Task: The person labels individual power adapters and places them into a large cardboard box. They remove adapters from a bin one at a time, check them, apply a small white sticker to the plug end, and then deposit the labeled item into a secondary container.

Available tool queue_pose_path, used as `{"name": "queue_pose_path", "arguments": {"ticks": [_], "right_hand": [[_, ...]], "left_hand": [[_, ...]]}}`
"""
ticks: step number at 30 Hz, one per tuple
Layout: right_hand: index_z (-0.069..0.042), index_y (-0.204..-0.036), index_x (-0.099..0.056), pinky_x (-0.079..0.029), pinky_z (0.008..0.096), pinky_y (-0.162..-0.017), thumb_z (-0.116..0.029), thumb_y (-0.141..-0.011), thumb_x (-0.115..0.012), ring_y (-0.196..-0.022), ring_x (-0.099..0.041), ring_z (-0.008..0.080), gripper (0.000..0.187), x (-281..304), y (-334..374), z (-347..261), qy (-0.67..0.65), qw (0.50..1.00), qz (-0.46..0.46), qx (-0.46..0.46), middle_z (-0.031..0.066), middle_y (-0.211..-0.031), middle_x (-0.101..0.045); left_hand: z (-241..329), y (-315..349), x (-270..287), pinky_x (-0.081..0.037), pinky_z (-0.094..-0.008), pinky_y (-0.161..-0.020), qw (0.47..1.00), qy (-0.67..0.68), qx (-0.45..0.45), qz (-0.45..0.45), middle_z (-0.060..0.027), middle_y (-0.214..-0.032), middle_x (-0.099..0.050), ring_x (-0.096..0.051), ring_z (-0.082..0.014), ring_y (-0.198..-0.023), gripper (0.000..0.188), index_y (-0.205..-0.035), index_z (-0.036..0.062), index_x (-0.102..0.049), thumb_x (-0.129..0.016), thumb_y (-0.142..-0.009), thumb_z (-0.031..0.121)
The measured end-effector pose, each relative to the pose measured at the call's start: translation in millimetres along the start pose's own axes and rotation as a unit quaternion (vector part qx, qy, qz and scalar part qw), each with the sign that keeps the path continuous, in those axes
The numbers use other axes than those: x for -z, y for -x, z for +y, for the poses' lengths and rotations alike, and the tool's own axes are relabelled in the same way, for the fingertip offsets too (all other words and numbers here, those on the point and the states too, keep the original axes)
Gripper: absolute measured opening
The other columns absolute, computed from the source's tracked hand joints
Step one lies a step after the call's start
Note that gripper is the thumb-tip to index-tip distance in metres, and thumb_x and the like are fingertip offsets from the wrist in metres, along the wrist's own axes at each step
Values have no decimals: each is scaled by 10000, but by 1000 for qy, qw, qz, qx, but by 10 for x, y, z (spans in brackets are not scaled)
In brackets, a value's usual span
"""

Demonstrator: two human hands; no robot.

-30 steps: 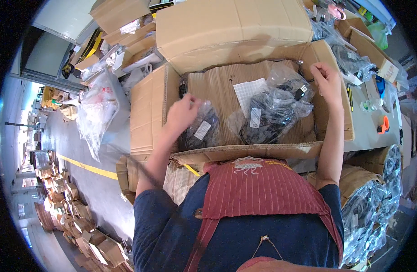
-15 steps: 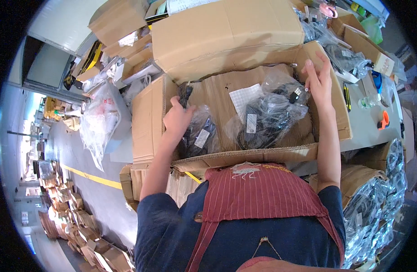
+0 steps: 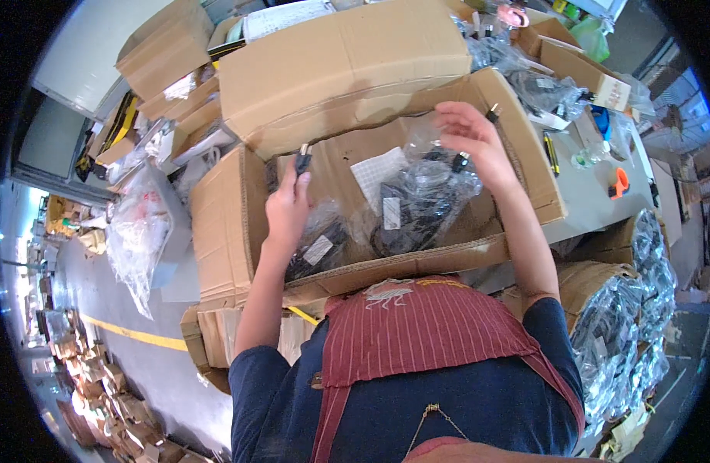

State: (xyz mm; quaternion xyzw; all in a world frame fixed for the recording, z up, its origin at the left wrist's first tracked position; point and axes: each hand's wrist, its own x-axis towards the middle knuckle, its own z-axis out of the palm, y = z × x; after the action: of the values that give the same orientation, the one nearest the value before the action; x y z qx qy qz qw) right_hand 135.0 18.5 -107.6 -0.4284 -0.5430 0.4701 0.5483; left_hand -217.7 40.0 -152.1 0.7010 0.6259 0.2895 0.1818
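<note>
My left hand (image 3: 288, 204) is closed on a black power cable, with its plug (image 3: 303, 158) standing up above the fingers and metal prongs at the top. Below that hand, a clear bag of black cables (image 3: 315, 258) with a white label lies in the open cardboard box (image 3: 386, 279). My right hand (image 3: 472, 143) reaches over a larger clear bag of black cables (image 3: 416, 204), its fingers stretched leftward and apart from the thumb. A black plug (image 3: 460, 162) shows beneath the palm. Behind the knuckles another black plug (image 3: 492, 113) sticks up; whether the hand touches it is unclear.
A white gridded paper sheet (image 3: 376, 171) lies beside the larger bag. Right of the box are an orange tape holder (image 3: 619, 183) and a yellow-black cutter (image 3: 551, 153). Wrapped cable bundles (image 3: 617, 339) stand at lower right; a plastic-lined bin (image 3: 143, 231) is at left.
My left hand has turned the cable so its plug shows upright. My right hand has come down from the box's right side over the larger bag. The whole view has shifted.
</note>
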Motion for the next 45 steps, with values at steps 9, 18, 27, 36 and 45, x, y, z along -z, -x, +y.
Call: {"name": "queue_pose_path", "arguments": {"ticks": [9,18,27,36,45], "right_hand": [[-34,-1288,-513,-485,251,-831,38,-828,-666,-912,-609,92,491,-670,71,-484,-25,996,-83,38,40,-1086,-601],[-29,-1220,-558,-505,298,-848,86,-806,-672,-905,-660,151,445,-1350,-51,-561,208,935,-62,281,64,-999,-635],[-37,-1197,-574,-496,329,-856,87,-793,-679,-915,-668,187,435,-1390,-73,-407,221,931,-19,290,77,-994,-643],[-37,-1198,-549,-535,330,-744,99,-780,-672,-842,-640,218,456,-1485,-64,-373,210,926,-29,313,95,-981,-588],[-23,-1210,-540,-541,368,-696,114,-789,-635,-828,-627,285,452,-1516,-44,-311,256,902,-37,346,130,-994,-565]], "left_hand": [[369,191,530,-183,-234,-437,842,504,103,-162,98,-541,-321,-245,-25,-451,551,-1320,-47,-552,-501,-1027,416],[739,409,426,-192,-245,-434,719,627,155,-256,84,-537,-285,-243,-50,-447,507,-1259,-32,-580,-491,-1031,412],[564,361,442,-192,-219,-401,585,729,141,-327,111,-524,-246,-215,-15,-414,576,-1243,-114,-541,-463,-1038,419],[497,355,361,-204,-209,-364,516,770,158,-340,105,-506,-253,-220,-15,-395,557,-1224,-133,-533,-435,-1054,388],[510,346,353,-226,-208,-375,505,773,163,-348,104,-514,-274,-244,-24,-400,473,-1157,-56,-589,-409,-1066,372]]}}
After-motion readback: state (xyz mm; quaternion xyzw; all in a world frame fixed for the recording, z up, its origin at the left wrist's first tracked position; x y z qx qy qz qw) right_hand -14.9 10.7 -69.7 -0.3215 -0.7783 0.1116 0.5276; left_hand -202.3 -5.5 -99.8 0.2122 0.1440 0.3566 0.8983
